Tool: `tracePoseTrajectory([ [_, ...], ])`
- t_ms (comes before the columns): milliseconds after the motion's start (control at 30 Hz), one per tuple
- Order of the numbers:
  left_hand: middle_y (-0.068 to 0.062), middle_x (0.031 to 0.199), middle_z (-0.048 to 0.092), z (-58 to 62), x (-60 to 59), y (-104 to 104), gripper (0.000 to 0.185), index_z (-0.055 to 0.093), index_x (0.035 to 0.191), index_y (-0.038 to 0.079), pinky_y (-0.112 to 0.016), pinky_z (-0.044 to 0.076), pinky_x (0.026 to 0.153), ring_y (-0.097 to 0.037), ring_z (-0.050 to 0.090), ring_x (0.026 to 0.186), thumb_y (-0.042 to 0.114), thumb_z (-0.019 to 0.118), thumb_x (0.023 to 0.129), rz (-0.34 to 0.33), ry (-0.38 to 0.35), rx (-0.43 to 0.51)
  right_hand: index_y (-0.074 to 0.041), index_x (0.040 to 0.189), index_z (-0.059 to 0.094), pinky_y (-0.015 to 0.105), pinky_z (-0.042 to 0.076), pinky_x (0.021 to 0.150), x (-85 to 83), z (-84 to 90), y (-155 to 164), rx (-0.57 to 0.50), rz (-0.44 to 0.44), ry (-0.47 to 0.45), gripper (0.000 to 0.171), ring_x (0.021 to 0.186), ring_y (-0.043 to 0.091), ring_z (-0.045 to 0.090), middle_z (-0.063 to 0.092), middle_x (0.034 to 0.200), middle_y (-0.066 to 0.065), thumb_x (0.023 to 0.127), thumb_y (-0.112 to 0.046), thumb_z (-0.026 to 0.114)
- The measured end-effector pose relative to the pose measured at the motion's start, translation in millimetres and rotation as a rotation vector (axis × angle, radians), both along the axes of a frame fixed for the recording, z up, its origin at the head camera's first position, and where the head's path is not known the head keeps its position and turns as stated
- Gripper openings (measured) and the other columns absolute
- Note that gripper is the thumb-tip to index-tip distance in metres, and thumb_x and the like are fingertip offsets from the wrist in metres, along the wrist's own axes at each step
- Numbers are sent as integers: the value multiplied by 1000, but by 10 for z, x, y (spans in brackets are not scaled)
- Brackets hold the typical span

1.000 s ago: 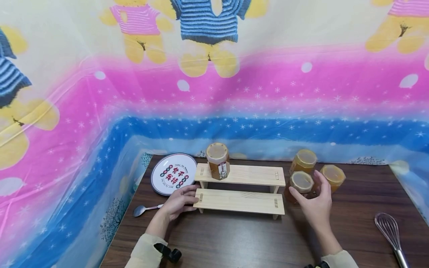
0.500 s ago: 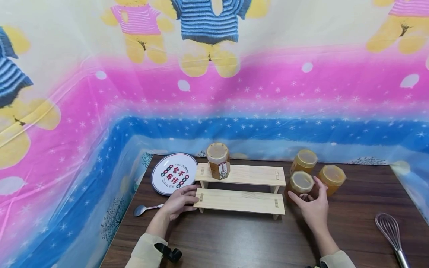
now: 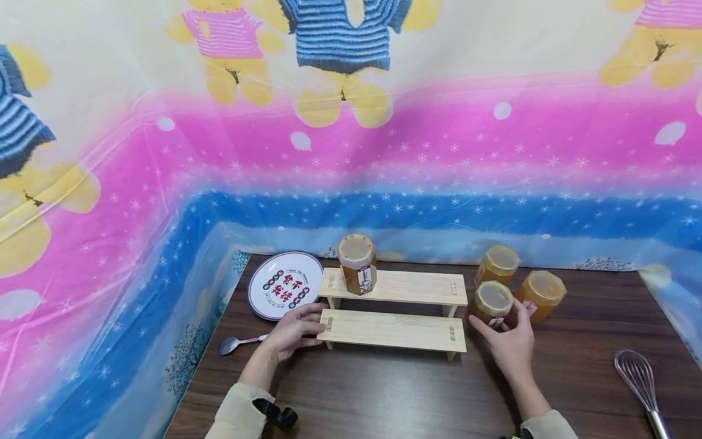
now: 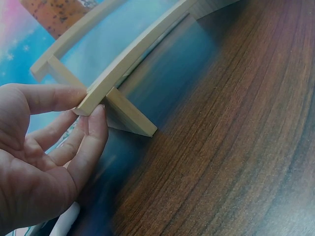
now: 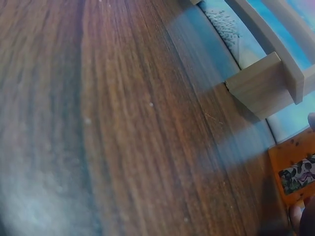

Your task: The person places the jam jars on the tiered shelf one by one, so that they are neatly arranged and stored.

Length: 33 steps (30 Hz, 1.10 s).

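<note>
Grip on jar (image 3: 492, 303), wooden table (image 3: 384, 396)

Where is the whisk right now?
In the head view the whisk lies on the table at the far right near the front edge, right of the right hand and the three jars.

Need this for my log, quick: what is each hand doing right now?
Left hand: pinches the left end of the wooden step shelf.
Right hand: fingers curled round the nearest honey jar.
</note>
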<state>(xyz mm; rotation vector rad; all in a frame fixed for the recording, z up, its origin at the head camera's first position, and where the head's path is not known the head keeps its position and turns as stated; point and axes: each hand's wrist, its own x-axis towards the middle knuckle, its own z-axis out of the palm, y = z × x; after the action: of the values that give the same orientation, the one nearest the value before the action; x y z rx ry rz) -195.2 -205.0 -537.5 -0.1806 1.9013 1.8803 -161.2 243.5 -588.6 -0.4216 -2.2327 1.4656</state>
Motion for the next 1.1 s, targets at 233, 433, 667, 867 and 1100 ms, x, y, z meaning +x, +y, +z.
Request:
tracePoseTrajectory([
  [233,-20,132,62,-10,1,0,63,47,151,-2,-37,60,78,-23,68,99,2,69,93,2,11,2,-14,151,48,18,46,91,-5,-18,13,7,-8,-23,91,123,21,56,60,137,7,75,-25,97],
  [433,-19,130,62,-15,0,-1,62,47,151,-2,-38,61,79,-24,68,99,3,69,93,4,11,4,-14,150,48,16,46,90,-14,-22,56,3,22,-26,91,122,17,55,59,137,5,74,-24,97],
  [667,-20,128,63,-42,-1,-4,60,50,150,-1,-39,60,81,-25,68,100,3,69,93,8,13,1,-14,148,50,11,47,85,-43,-28,80,-29,57,14,88,115,10,55,60,132,4,74,-18,97],
  [867,-20,130,62,-32,7,-4,61,49,150,-1,-39,60,80,-26,68,101,2,69,92,12,4,1,-15,147,53,10,48,82,-56,-14,89,-54,66,29,87,111,8,58,63,128,7,72,-14,98],
  [1100,-20,129,63,-27,0,1,60,50,149,-1,-40,60,81,-26,68,101,2,69,92,10,7,3,-16,146,53,10,49,79,-75,-9,97,-68,68,35,86,106,10,59,64,124,7,72,-13,98],
])
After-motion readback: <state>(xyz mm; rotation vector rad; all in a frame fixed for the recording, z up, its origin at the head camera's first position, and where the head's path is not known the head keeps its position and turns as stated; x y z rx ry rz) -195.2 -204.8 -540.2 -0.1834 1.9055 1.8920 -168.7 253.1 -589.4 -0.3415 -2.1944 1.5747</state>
